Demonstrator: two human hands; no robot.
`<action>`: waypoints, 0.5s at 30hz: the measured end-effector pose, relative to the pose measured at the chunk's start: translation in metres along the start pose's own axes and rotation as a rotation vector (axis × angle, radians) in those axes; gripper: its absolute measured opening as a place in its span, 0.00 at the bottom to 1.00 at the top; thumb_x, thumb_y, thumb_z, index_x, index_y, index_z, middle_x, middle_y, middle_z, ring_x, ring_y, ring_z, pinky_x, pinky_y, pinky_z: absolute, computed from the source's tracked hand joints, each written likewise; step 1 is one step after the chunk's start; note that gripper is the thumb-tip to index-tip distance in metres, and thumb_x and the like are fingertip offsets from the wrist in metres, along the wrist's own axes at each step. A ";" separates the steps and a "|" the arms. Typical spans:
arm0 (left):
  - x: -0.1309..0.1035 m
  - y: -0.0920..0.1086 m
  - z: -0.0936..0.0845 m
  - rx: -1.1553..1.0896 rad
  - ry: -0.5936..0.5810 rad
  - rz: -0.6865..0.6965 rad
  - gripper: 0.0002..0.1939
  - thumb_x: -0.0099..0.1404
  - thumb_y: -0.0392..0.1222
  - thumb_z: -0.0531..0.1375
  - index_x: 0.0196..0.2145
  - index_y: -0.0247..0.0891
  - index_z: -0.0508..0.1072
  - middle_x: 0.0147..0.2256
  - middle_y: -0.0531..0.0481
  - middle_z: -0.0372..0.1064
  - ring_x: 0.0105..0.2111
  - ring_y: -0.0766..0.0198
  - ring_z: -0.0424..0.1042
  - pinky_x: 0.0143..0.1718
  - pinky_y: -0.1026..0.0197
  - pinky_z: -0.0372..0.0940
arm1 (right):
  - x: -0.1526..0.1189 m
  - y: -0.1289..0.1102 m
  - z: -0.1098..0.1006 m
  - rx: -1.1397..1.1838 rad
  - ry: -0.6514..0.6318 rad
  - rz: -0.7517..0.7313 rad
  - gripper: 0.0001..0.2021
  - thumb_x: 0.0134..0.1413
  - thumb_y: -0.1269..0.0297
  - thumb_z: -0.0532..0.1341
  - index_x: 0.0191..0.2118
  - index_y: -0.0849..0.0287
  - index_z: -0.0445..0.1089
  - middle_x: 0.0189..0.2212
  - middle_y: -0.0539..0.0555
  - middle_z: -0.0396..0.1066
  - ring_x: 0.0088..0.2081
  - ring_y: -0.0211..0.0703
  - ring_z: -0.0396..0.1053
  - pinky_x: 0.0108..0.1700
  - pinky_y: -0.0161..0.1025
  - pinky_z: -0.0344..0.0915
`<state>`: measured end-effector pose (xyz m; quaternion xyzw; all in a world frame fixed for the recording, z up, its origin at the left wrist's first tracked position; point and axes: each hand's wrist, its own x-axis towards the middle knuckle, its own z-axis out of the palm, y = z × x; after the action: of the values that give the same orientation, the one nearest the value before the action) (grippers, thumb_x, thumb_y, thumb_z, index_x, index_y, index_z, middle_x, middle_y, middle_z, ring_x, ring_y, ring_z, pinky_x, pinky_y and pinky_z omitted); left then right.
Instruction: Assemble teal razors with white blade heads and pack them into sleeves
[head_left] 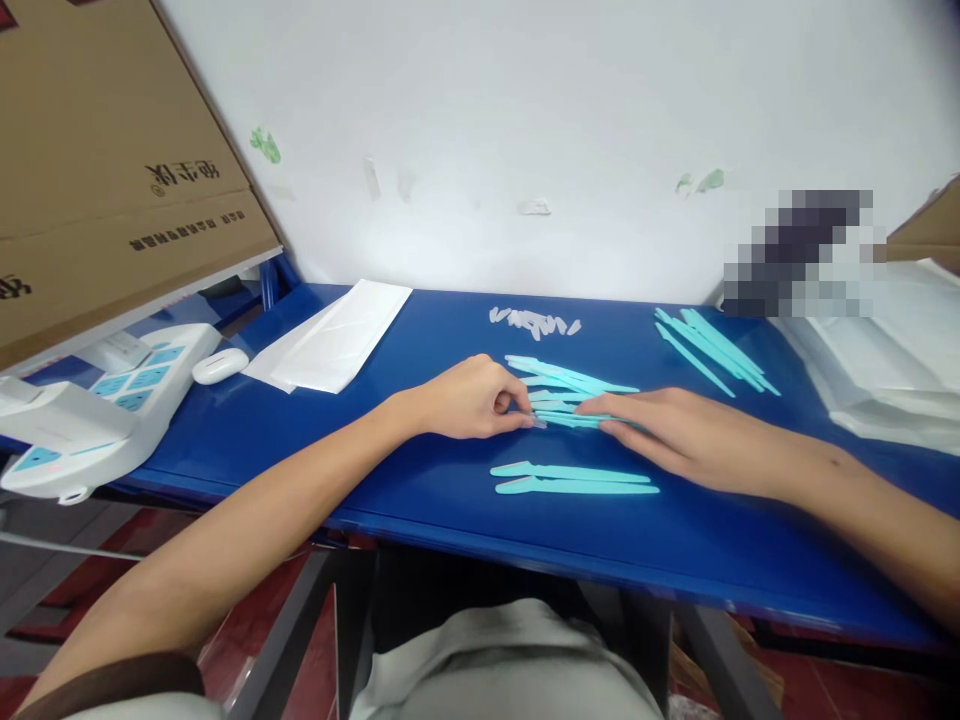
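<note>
Several turquoise eyebrow razors (570, 376) lie in a loose group at the middle of the blue table, handles pointing right. At the head end of the nearest ones, my left hand (480, 400) is closed, with thumb and index finger pinching one razor's tip. My right hand (675, 435) reaches in from the right, its thumb and fingers on that razor's handle. Nearer the front edge, a separate pair of eyebrow razors (577, 480) lies side by side. Behind the group is a small heap of white plastic pieces (534, 322), perhaps blade covers.
More eyebrow razors (716, 350) lie at the back right, beside clear plastic bags (885, 370). White paper sheets (337, 340), a white oval case (220, 366) and a power strip (150, 380) are at the left. A cardboard box (127, 130) stands behind them.
</note>
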<state>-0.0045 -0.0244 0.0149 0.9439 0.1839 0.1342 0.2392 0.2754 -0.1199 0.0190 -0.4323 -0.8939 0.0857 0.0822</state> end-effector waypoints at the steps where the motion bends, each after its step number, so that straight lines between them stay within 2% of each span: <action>1: 0.000 0.000 0.000 -0.001 -0.001 0.003 0.11 0.68 0.44 0.65 0.36 0.34 0.84 0.20 0.56 0.65 0.20 0.71 0.62 0.28 0.65 0.57 | 0.000 -0.001 0.000 -0.004 -0.001 -0.007 0.21 0.75 0.55 0.46 0.60 0.50 0.72 0.48 0.55 0.81 0.42 0.51 0.80 0.39 0.44 0.71; 7: 0.000 0.002 0.001 -0.001 -0.009 0.018 0.10 0.68 0.43 0.65 0.36 0.34 0.84 0.19 0.56 0.65 0.21 0.71 0.63 0.28 0.65 0.57 | 0.003 -0.007 -0.002 -0.004 0.007 -0.023 0.20 0.75 0.56 0.47 0.56 0.55 0.73 0.46 0.58 0.79 0.40 0.48 0.78 0.39 0.43 0.71; 15: 0.001 0.003 0.002 0.049 -0.003 0.023 0.10 0.69 0.43 0.65 0.37 0.33 0.84 0.21 0.55 0.67 0.22 0.70 0.65 0.28 0.65 0.57 | 0.002 -0.006 -0.001 -0.076 0.015 -0.054 0.18 0.73 0.62 0.49 0.56 0.57 0.72 0.46 0.57 0.81 0.37 0.47 0.79 0.37 0.43 0.70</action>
<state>-0.0023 -0.0275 0.0144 0.9517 0.1759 0.1311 0.2146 0.2700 -0.1218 0.0211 -0.4115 -0.9072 0.0463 0.0746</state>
